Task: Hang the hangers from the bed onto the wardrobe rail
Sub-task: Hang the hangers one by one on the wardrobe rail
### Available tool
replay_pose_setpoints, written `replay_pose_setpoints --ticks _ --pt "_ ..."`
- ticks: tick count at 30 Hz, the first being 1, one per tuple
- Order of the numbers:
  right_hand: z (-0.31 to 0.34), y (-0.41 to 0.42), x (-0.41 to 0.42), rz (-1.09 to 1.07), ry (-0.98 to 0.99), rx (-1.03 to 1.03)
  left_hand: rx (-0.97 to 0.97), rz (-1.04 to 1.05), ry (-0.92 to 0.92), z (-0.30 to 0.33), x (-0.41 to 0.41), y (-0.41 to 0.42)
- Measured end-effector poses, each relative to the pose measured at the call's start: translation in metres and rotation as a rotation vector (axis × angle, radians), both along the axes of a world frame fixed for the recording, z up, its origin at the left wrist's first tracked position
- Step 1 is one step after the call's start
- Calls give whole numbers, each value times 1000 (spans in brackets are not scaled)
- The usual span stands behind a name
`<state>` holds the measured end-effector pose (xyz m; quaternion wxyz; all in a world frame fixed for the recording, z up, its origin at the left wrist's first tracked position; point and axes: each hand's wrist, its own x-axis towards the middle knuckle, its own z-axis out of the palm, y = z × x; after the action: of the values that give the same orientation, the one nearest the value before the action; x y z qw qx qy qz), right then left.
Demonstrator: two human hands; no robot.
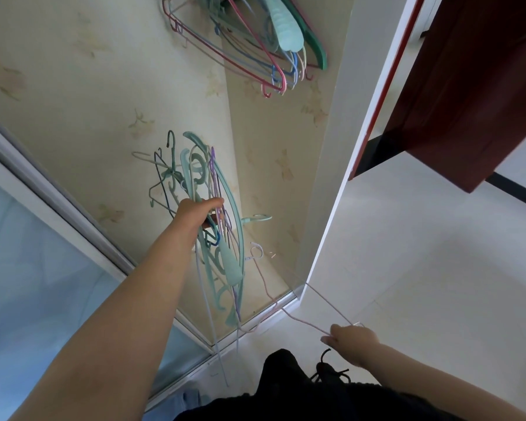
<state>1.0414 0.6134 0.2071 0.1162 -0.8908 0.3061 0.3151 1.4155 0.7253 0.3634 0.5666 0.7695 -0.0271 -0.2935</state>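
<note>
The left hand (199, 212) reaches into the wardrobe (286, 165) and grips a big bunch of hangers (222, 238), with its fingers curled round them. The bunch stands almost straight up and down. Some hooks poke up above the hand, and the long ends hang below it, down past the wardrobe's bottom edge. Most of them are thick, smooth plastic in pale mint green, with curly shapes cut into them. The rest are thin wire ones in dark blue, purple and white.

The right hand (351, 340) is low down, outside the wardrobe, above the white floor (438, 268). It pinches one corner of a thin pink hanger (301, 314). This hanger is skinny wire. Its long side runs from the hand, up and to the left, toward the bunch, and its hook end is near the bunch.

More hangers hang at the top (255, 41) of the wardrobe, close together. They slope down to the right. There are pink, blue and pale wire ones, a fat mint plastic one and a dark green one. The rail itself cannot be seen.

The wardrobe's inside walls have pale paper with faint flowers. A frosted sliding door (43, 253) is on the left. A dark red wooden piece (474, 86) is on the right.

No writing can be read anywhere.
</note>
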Motion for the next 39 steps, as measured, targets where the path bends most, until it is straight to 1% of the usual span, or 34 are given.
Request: replay_pose_setpoints --ticks 2,3,6,8,13,16,19,21,24,27,28,30,32,34,35,39 --pt "-1 -4 -7 -105 0 -20 -32 5 4 3 3 0" --pt "2 -5 -10 -122 -76 -64 -48 9 4 4 5 0" --pt "18 -11 -13 -27 -319 -211 -55 3 -20 8 8 -1" --pt "32 -18 -10 49 -355 -237 -44 -19 -41 10 8 0" --pt "50 -35 4 130 -297 -286 -17 -96 -73 15 6 0" --pt "57 -42 10 73 -331 -332 -19 -156 -122 14 3 -1" --pt "62 -44 14 25 -259 -252 27 -152 -196 10 0 -5" --pt "60 -45 14 -24 -199 -184 15 -131 -210 10 1 -8" --pt "52 -54 4 -92 -120 -178 -16 -72 -187 8 9 -7" --pt "41 -71 -7 -328 -36 -133 -41 45 -114 5 19 -2" --pt "37 -76 -7 -379 -12 -101 -43 84 -98 4 22 0" --pt "30 -85 7 -415 -31 -4 -54 152 -76 2 25 5" --pt "38 -82 36 -386 -81 72 -67 207 -38 -1 25 10" --pt "60 -73 72 -355 -174 144 -62 251 11 -2 23 17" --pt "74 -69 92 -344 -254 163 -61 264 38 -1 22 21" --pt "140 -63 169 -467 -634 330 -84 275 77 10 19 33"
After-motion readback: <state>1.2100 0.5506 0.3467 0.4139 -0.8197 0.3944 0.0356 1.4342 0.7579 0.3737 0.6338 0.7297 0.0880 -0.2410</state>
